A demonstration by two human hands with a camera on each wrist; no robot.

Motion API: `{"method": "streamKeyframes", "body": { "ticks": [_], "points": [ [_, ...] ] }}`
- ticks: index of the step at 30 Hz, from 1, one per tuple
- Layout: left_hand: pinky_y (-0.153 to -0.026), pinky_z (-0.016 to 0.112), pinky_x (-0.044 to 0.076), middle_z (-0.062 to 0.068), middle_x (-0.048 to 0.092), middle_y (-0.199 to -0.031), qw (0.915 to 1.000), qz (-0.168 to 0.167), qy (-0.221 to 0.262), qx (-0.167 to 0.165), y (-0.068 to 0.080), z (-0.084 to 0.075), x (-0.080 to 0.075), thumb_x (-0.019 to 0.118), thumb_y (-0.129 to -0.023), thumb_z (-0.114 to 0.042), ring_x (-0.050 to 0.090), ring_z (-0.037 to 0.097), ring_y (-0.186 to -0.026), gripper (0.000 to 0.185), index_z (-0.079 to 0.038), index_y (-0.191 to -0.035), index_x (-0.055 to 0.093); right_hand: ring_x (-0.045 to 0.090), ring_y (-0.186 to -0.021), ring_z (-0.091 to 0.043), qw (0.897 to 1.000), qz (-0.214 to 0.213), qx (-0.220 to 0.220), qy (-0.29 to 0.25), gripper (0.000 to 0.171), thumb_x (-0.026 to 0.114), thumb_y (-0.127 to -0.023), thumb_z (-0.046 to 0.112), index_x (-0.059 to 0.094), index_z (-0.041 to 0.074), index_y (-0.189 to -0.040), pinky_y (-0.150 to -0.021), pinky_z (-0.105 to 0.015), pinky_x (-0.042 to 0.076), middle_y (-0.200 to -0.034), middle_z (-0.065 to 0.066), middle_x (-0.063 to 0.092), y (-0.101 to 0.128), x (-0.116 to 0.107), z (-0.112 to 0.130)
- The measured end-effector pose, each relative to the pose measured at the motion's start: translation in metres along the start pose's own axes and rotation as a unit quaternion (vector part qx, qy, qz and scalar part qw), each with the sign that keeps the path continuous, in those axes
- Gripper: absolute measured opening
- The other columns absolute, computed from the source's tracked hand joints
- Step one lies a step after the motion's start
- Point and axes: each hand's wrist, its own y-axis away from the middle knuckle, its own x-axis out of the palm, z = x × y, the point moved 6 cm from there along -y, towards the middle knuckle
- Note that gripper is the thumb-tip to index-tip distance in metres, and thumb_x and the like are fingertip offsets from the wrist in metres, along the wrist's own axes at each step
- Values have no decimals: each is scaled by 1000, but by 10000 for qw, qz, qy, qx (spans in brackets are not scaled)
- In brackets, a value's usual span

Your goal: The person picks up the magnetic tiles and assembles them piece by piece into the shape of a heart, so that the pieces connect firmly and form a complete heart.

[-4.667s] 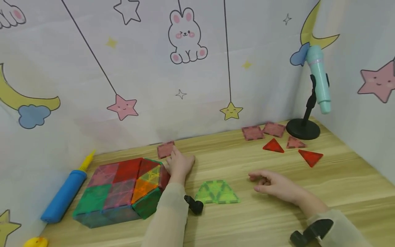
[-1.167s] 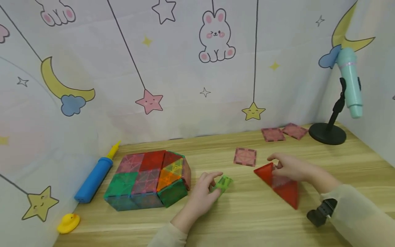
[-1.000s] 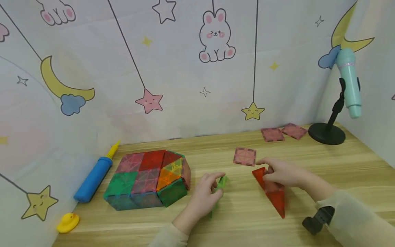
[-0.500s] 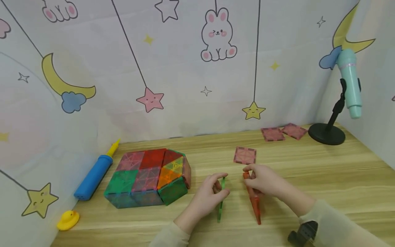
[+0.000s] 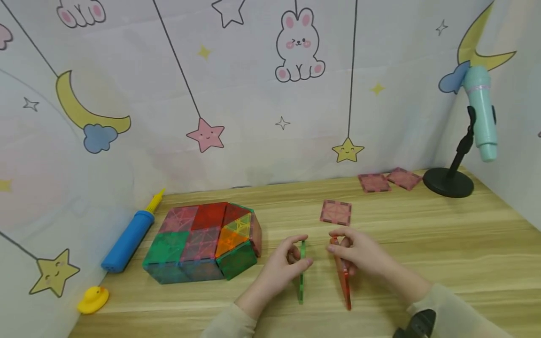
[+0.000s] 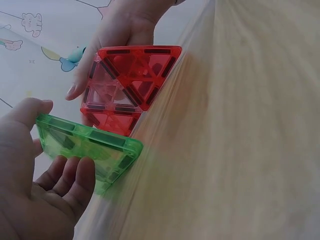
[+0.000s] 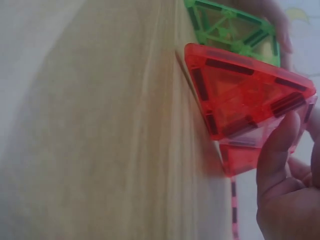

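Observation:
My left hand (image 5: 274, 270) pinches a panel of translucent green magnetic tiles (image 5: 302, 281), stood on edge on the table. Facing it a short gap away, red and pink triangular magnetic tiles (image 5: 344, 284) joined in one panel stand nearly upright between the thumb and fingers of my right hand (image 5: 365, 251). In the left wrist view the green tiles (image 6: 90, 142) overlap the lower part of the red panel (image 6: 145, 70). The right wrist view has the red panel (image 7: 245, 92) in front, its lower edge at the tabletop, with the green tiles (image 7: 232, 30) behind it.
Left of my hands lies a block built of coloured magnetic tiles (image 5: 196, 244), beside a blue pump (image 5: 128, 241) and a yellow duck (image 5: 94, 300). A pink square tile (image 5: 336, 212) lies behind my hands. Back right are two pink squares (image 5: 374, 182) and a microphone on a stand (image 5: 448, 182).
The green tiles, flat before, now stand on edge in my left hand. Loose red and pink triangles are joined; my right hand has brought them left and turned them edge-on. One pink square moved right.

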Motion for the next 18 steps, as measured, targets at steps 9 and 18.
{"method": "streamKeyframes", "body": {
  "ticks": [9, 18],
  "points": [
    [-53, 23, 42, 5, 47, -88, 9998, 23, 162, -146, -1, 1, 2, 66, -88, -19, 47, 14, -69, 50, -12, -135, 48, 52, -51, -19, 9991, -187, 53, -382, 60, 63, -90, 29, 39, -1, -137, -46, -33, 48, -76, -12, 52, 0, 2, -5],
    [-51, 24, 43, 5, 47, -88, 9995, 44, 232, -204, -1, 2, 3, 67, -88, -21, 47, 14, -67, 52, -14, -135, 48, 53, -51, -20, 9990, -269, 90, -352, 59, 63, -90, 30, 40, 0, -136, -46, -34, 49, -75, -12, 53, -1, 2, -6]
  ]
}}
